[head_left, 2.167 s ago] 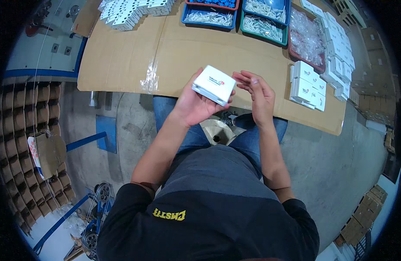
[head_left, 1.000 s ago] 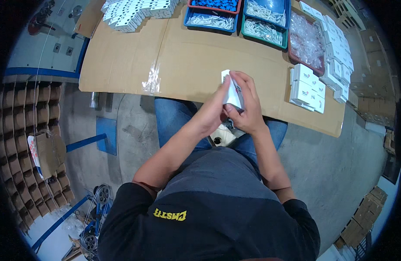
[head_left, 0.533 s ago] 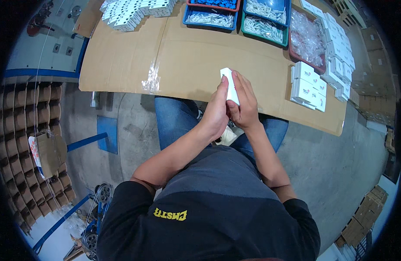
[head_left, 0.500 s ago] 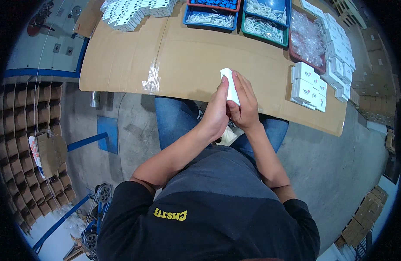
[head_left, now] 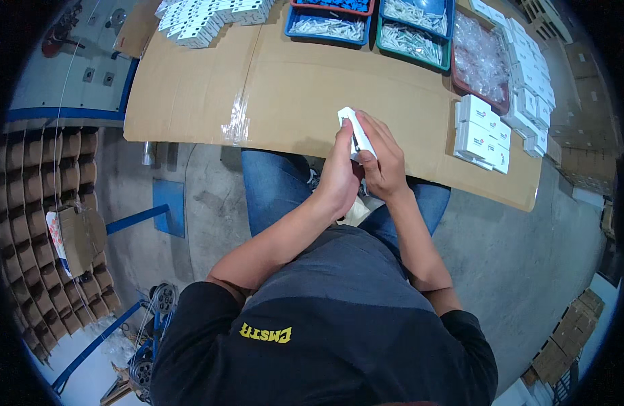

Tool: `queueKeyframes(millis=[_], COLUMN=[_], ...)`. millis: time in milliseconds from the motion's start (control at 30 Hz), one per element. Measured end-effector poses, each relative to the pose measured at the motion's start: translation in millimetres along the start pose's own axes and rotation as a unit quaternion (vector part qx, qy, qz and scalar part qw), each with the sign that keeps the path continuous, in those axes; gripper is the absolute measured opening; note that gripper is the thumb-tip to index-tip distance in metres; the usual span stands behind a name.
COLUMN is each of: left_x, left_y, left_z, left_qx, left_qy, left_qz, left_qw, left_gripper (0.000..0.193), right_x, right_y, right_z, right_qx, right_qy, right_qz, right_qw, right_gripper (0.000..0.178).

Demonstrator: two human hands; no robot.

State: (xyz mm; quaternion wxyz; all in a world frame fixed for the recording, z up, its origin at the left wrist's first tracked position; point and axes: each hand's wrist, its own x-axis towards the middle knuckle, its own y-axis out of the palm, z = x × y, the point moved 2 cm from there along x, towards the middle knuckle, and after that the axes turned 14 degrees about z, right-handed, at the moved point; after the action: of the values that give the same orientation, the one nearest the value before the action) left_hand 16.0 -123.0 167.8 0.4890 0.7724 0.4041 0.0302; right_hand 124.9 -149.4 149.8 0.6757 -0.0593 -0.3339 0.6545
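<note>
Both of my hands are closed around one small white box, just above the near edge of the cardboard-covered table (head_left: 183,88). My left hand (head_left: 339,169) grips the box's left side, its thumb lying along it. On the other side, my right hand (head_left: 385,159) wraps the box with its fingers along the right and its thumb near the lower end. The white box (head_left: 358,135) is tilted, and a dark gap or slot shows along its upward face. What is inside it cannot be made out.
Stacked white boxes (head_left: 484,135) lie to the right; more white boxes (head_left: 214,20) stand far left. At the back are a blue tray (head_left: 325,42) and a green tray (head_left: 413,61) of white slim pieces, plus a red tray (head_left: 471,90) of clear plastic pieces.
The white box has turned slightly in my hands, and a dark gap now shows on its face. My right thumb has moved up a little along it.
</note>
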Motion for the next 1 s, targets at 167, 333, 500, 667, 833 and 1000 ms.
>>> queueKeyframes(millis=[167, 333, 500, 667, 833, 1000], left_x=[7, 6, 9, 10, 7, 2], left_y=[-20, -19, -27, -35, -32, -20], left_z=[-15, -32, -25, -19, -20, -22], left_qx=[-0.030, -0.027, 0.284, 0.217, 0.149, 0.114], left_qy=[-0.073, -0.043, 0.012, -0.018, -0.048, -0.054], left_qz=[0.063, 0.058, 0.054, 0.057, 0.051, 0.078], left_qw=[0.995, 0.997, 0.957, 0.974, 0.986, 0.989], left_gripper=[0.049, 0.054, 0.064, 0.073, 0.065, 0.072], right_x=[-1, -11, -9, 0, 8, 11], right_y=[-5, -17, -18, -16, -6, -3], right_z=[-4, -6, -1, 8, -4, 4], right_qx=[0.208, 0.108, 0.084, 0.015, 0.065, 0.055], right_qy=[0.033, 0.051, 0.083, 0.084, 0.043, 0.064], right_qz=[-0.027, 0.071, 0.037, 0.045, 0.033, 0.075], right_qw=[0.977, 0.990, 0.992, 0.995, 0.996, 0.994], right_gripper=[0.058, 0.053, 0.053, 0.059, 0.080, 0.090])
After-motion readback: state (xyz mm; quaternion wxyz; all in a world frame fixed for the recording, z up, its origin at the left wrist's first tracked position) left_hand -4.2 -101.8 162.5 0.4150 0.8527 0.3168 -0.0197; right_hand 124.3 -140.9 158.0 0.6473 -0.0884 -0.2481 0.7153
